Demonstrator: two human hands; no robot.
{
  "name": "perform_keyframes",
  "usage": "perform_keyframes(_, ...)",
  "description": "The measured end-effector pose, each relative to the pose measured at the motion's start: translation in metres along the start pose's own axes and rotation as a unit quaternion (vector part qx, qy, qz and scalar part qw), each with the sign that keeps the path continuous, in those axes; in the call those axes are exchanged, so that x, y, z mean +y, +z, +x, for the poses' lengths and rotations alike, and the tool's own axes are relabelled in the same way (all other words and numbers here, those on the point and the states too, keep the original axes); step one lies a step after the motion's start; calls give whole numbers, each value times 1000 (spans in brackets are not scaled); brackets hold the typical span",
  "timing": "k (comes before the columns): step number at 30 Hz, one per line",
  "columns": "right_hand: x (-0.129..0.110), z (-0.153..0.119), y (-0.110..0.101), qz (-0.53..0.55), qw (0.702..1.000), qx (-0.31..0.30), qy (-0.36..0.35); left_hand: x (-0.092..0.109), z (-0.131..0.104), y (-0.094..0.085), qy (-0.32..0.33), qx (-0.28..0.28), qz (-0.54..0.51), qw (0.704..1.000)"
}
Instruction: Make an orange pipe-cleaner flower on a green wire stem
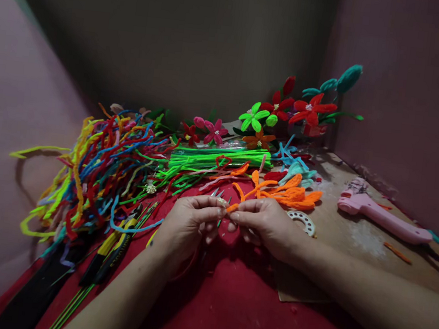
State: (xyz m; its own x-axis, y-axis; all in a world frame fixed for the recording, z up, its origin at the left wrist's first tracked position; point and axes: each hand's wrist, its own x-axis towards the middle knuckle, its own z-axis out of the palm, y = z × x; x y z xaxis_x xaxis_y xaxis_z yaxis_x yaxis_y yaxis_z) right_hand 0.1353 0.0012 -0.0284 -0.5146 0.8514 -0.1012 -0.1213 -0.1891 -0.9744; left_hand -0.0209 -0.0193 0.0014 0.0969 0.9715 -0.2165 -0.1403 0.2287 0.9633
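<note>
My left hand point(191, 218) and my right hand point(266, 223) meet at the middle of the red cloth. Both pinch a small orange pipe-cleaner petal point(232, 208) between thumb and fingertips, one at each side. Pale beads or stamens and a thin green stem show beside the left fingertips; whether that hand grips them too, I cannot tell. Just beyond my right hand lies a pile of orange pipe-cleaner petals point(289, 194). Pointed metal tips point(218, 192) stick out behind my left fingers, their lower part hidden.
Left lies a big tangle of coloured pipe cleaners point(99, 172), with yellow-black pliers point(108, 252) in front. Behind are a green pipe-cleaner bundle point(220, 156) and finished flowers point(275, 107). On a board at right rest a pink glue gun point(388, 218) and a white holed ring point(308, 223).
</note>
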Motion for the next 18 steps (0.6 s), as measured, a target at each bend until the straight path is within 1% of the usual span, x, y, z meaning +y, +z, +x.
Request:
perform_keyframes(3,4,3,-2,76,996,-12,33,0,0,1,4,5,-6,1000)
perform_keyframes(6,5,5,-2,113,993,-11,46,-1,1,2,10,-1,-7,1000)
perform_keyframes(11,5,5,-2,125,991,5,38,-4,2,3,7,-30,2,1000)
perform_keyframes(18,3,4,-1,139,989,13,38,-4,1,4,-7,-15,-16,1000)
